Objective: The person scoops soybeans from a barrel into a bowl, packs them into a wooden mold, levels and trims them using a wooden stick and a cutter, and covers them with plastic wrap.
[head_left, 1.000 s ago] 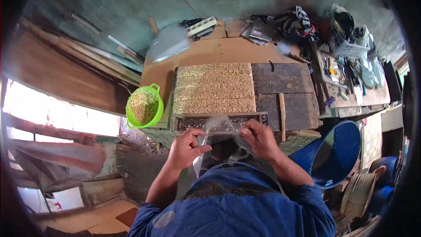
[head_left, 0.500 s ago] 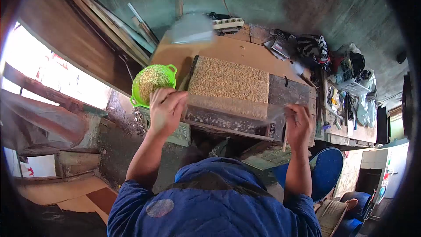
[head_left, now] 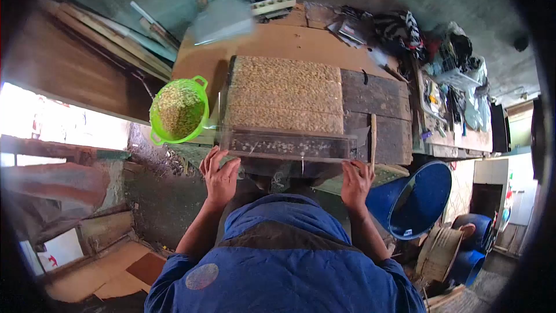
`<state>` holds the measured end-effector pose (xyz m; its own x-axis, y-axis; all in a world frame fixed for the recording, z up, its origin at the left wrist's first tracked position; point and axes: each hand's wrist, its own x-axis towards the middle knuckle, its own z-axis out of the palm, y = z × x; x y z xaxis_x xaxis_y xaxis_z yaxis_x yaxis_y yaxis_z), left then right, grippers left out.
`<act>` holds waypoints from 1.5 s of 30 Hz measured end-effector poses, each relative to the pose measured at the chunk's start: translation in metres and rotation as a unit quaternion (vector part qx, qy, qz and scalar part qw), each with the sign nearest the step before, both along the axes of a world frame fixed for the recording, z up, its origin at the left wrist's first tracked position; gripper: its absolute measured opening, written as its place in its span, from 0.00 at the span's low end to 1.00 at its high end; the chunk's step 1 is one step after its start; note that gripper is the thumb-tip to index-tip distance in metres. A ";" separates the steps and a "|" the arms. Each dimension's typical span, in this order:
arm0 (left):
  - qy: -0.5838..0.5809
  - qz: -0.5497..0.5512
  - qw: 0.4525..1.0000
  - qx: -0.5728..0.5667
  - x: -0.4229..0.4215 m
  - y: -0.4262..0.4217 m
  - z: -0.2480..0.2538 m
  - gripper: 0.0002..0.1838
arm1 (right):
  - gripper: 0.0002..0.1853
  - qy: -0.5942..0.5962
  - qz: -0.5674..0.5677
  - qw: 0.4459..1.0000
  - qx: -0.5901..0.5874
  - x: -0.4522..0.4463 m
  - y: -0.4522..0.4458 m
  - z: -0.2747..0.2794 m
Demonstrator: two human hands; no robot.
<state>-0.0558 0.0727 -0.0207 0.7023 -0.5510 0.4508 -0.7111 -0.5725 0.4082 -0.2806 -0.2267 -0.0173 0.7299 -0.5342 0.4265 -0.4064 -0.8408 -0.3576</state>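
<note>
My left hand (head_left: 220, 178) pinches the near left corner of a clear plastic sheet (head_left: 260, 157) at the front edge of a wooden frame. At the near right corner, my right hand (head_left: 357, 178) has its fingers closed on the same sheet. The sheet lies flat over the dark slot at the front of the frame and over part of the grain layer. Pale grains (head_left: 284, 95) fill the frame in a flat, even block. Beside it, dark wooden boards (head_left: 376, 98) carry a wooden stick (head_left: 373, 138).
A green colander (head_left: 200, 110) with loose grains stands left of the frame. Plastic sheets (head_left: 223, 20) and a power strip (head_left: 273, 5) lie at the back. A blue barrel (head_left: 420, 200) is at the right, below a side table with a basket (head_left: 460, 75).
The bunched plastic sheet was stretched wide between my hands, then lowered onto the frame. Both hands moved down to its front edge, and my left hand left the area by the colander.
</note>
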 end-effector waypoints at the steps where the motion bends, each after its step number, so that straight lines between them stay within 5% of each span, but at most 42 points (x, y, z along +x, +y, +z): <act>1: 0.012 0.001 1.000 0.019 -0.001 0.002 -0.007 0.08 | 0.10 0.004 -0.007 1.000 0.002 -0.003 0.003 -0.008; 3: 0.023 -0.001 0.999 0.038 0.003 0.007 -0.017 0.08 | 0.10 0.047 -0.007 0.999 0.006 -0.005 0.007 -0.020; 8: 0.109 -0.053 0.984 0.130 0.002 0.019 -0.010 0.26 | 0.32 0.102 0.026 0.993 0.054 -0.017 0.017 -0.029; 14: 0.109 -0.047 0.971 0.206 -0.002 0.022 -0.018 0.42 | 0.35 0.107 0.038 0.992 0.057 0.004 0.029 -0.011; 25: 0.183 -0.038 0.955 0.230 -0.014 0.008 -0.018 0.43 | 0.41 0.269 0.007 0.963 0.030 -0.004 0.036 -0.030; 45: 0.153 -0.017 0.956 0.250 -0.001 0.011 -0.011 0.43 | 0.39 0.216 -0.010 0.975 0.048 0.001 0.041 -0.022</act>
<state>-0.0564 0.0832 -0.0316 0.7373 -0.6682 -0.0992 -0.6233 -0.7296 0.2816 -0.2791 -0.1859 -0.0397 0.8195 -0.5724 0.0293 -0.5523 -0.8023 -0.2267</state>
